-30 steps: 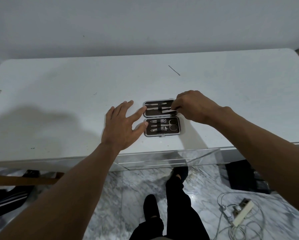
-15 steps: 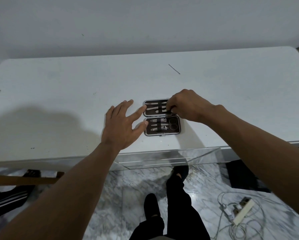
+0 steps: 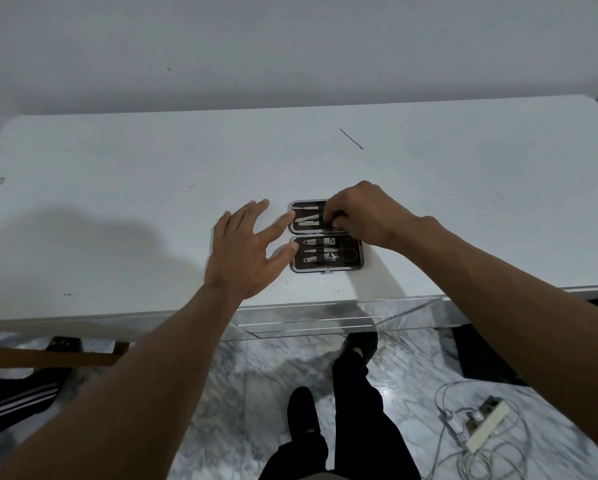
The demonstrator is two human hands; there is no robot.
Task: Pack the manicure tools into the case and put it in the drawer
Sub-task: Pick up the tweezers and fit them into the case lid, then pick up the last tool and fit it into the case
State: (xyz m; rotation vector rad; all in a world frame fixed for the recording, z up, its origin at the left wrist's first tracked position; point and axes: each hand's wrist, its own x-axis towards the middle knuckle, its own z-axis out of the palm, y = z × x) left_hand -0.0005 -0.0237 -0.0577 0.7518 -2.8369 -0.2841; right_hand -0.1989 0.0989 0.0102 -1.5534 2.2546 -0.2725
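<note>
A small black manicure case (image 3: pixel 328 269) with a silver rim lies opened flat near the front edge of the white table (image 3: pixel 152 168). Its near half holds clippers (image 3: pixel 320 242) and scissors (image 3: pixel 348 250) under a strap. Thin metal tools (image 3: pixel 307 220) lie in the far half. My right hand (image 3: pixel 366 216) hovers over the far half, fingertips pinched on one tool by the strap; that tool is mostly hidden. My left hand (image 3: pixel 245 251) rests spread on the table, with its index finger and thumb touching the case's left edge.
A clear drawer front (image 3: pixel 325 322) sits under the table's front edge. A thin dark stick (image 3: pixel 351 138) lies further back on the table. Below are my legs (image 3: pixel 356 393), a power strip with cables (image 3: pixel 486 424) on the marble floor, and a wooden bar (image 3: pixel 48 356) at left.
My right hand has slid left from the far half's right end to over its strap, covering more of the case. My left hand has stayed in place.
</note>
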